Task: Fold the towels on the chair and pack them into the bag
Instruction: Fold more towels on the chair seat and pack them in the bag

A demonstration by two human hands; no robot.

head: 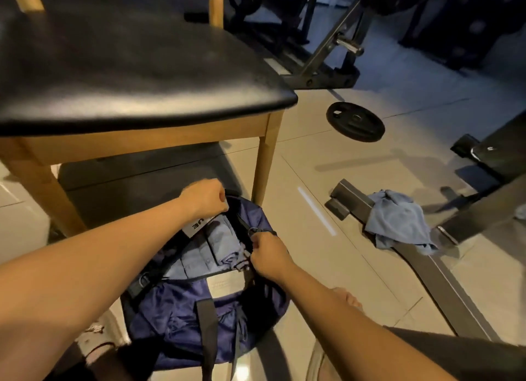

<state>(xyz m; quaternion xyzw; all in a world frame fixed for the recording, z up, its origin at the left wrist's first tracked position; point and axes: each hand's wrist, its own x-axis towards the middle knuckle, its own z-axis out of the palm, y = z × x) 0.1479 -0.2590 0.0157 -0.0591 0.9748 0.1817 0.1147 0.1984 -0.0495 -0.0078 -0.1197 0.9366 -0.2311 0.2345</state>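
Sitting on the tiled floor (pixel 355 181) just in front of the chair (pixel 128 67), the navy bag (pixel 182 304) gapes open at the top. Folded blue-grey towels (pixel 210 252) lie packed inside it, one stacked against the next. A white label (pixel 199 224) at the far edge of the opening carries dark letters that look like "UE"; the rest is hidden under the left hand (pixel 203 200). That hand is clenched on the bag's far rim beside the label. The right hand (pixel 267 255) has its fingers curled, pinching the dark edging on the right side of the opening next to a small metal ring; whether it grips a zip pull or a strap I cannot tell.

The chair's black seat is bare, its wooden leg standing just beside the bag. Well to the right, another blue-grey cloth (pixel 398 221) lies crumpled over a grey metal frame (pixel 353 201). A black weight plate (pixel 355 122) lies flat on the floor beyond it.
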